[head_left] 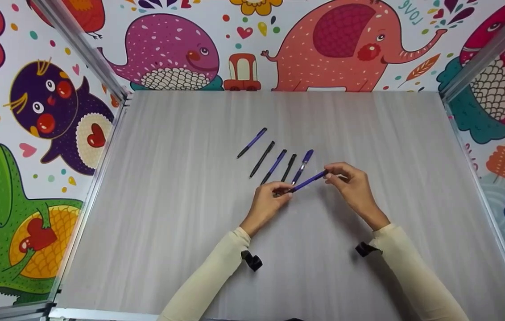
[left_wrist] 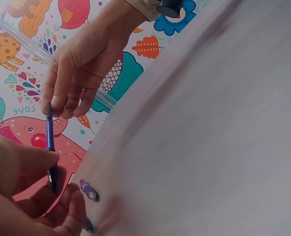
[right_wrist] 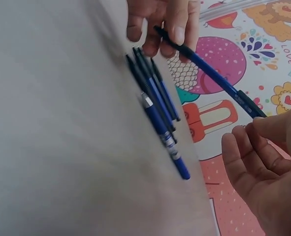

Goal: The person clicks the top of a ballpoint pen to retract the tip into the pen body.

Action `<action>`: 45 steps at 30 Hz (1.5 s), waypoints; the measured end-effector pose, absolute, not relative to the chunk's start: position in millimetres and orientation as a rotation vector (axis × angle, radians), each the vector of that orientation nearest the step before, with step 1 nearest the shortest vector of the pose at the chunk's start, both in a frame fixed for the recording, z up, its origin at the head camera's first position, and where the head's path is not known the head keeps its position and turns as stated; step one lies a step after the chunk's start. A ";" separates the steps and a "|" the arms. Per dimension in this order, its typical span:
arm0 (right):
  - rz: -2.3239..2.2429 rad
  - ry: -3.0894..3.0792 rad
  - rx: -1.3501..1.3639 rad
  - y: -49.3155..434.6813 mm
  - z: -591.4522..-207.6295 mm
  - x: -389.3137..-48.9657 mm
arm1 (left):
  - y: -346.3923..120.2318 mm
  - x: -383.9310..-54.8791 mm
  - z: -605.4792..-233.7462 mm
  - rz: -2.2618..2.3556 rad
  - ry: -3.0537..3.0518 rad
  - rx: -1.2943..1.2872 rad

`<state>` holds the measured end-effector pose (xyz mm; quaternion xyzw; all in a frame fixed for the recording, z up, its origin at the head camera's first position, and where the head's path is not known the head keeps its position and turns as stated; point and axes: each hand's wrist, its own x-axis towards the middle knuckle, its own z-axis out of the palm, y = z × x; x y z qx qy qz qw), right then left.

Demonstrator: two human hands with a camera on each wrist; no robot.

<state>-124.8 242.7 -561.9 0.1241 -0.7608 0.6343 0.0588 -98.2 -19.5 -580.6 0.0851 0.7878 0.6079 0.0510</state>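
Both hands hold one blue pen [head_left: 308,181] with dark ends, raised above the table. My left hand [head_left: 266,203] pinches its dark lower-left end between thumb and fingers. At the other end, the thumb and fingertips of my right hand [head_left: 354,188] pinch the pen's tip. Just beyond the hands, several pens lie in a slanted row: a blue-and-black pen [head_left: 251,143], a black pen [head_left: 262,159], another blue pen [head_left: 274,166], a second black pen [head_left: 288,167] and a blue pen with a pale band [head_left: 302,166]. The left hand partly hides the nearer ends of some.
A pale wood-grain table [head_left: 167,178] lies under everything. Walls printed with cartoon animals stand along its back and sides, with metal frame posts [head_left: 480,53] at the corners. A dark band with a small device [head_left: 252,261] is on the left sleeve, another [head_left: 366,248] on the right.
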 end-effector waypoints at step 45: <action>1.258 -2.716 0.713 255.9 -618.3 -107.2 | -50.0 -98.0 -628.6 1.301 2.978 0.843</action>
